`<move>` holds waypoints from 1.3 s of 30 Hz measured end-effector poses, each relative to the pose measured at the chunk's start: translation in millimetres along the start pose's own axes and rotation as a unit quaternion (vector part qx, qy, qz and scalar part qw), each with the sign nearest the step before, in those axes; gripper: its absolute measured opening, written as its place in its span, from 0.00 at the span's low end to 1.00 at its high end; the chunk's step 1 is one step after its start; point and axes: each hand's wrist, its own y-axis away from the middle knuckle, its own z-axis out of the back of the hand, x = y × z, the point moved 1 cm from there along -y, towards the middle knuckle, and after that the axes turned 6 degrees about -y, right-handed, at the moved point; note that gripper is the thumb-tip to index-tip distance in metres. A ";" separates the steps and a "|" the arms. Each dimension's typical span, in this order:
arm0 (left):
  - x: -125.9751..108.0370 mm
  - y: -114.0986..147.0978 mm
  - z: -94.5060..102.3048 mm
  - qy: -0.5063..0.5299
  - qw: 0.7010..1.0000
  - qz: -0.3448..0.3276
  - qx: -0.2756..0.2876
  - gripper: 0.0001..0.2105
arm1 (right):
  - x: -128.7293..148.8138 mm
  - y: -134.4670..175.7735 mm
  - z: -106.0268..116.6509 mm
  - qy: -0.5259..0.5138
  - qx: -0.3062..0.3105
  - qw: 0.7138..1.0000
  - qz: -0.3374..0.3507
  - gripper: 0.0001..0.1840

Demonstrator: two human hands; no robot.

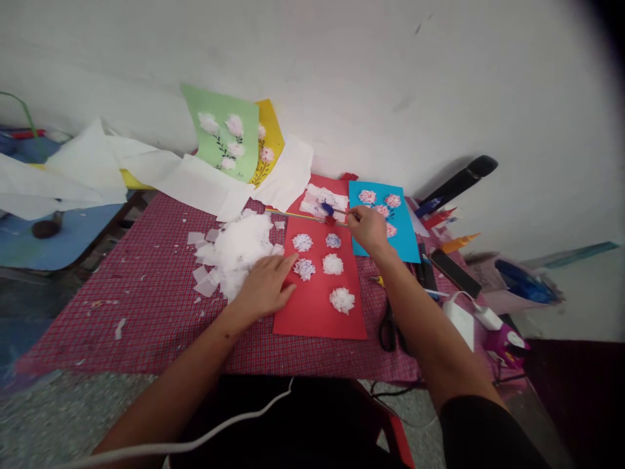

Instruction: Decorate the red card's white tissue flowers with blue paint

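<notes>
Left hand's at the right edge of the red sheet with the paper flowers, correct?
Not the right edge: the head view shows the left hand at the left edge of the red sheet. The paper flowers are on it, as you say.

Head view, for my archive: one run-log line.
left hand: at red card edge; right hand: holds blue-tipped paintbrush; red card: five paper flowers

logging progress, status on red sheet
Right hand holding brush at stained tissue. Left hand at edge of red sheet. Five paper flowers there, three tinted. Scissors beside right forearm.
</notes>
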 end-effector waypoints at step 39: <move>-0.9 -0.9 -1.4 -0.004 1.000 -0.005 -0.006 0.33 | 68.6 169.6 37.8 -0.121 0.010 0.981 0.151 0.09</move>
